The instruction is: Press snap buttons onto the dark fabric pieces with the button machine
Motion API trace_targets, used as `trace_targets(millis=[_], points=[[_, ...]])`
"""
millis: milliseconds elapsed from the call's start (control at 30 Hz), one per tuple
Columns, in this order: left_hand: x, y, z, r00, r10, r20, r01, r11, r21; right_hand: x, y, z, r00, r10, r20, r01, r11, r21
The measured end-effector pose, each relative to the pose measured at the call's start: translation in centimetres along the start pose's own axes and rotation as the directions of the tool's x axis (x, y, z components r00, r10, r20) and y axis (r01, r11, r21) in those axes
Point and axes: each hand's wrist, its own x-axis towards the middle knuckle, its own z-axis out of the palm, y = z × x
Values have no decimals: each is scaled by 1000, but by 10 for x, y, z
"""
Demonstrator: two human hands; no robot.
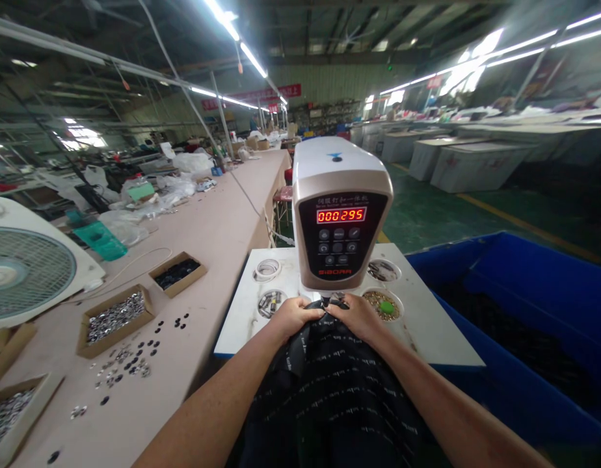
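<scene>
A white and gold machine (339,214) with a red display reading 000295 stands on a small white table. Under its head, my left hand (296,316) pinches the edge of a black cloth (334,370) printed with small white text. My right hand (355,314) grips the same edge just to the right, thumb near the other thumb. The cloth hangs down toward me between my forearms. The machine's lower working part is mostly hidden behind the cloth and fingers.
The white table (441,331) has round wells with small metal parts. To the left, a long table (222,221) bears boxes of snap parts (116,318), loose pieces, plastic bags and a fan (27,266). A blue bin (515,260) with dark contents stands at the right.
</scene>
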Motion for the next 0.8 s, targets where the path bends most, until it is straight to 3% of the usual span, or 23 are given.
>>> trace_targets(millis=[300,800], points=[[1,-18,5,995,95,-35,-97,994,-46,-2,5,5,999,-32,-42,29,997,-73],[0,-17,6,995,94,-32,-95,995,-43,-1,2,3,1000,-18,-15,16,992,-124]])
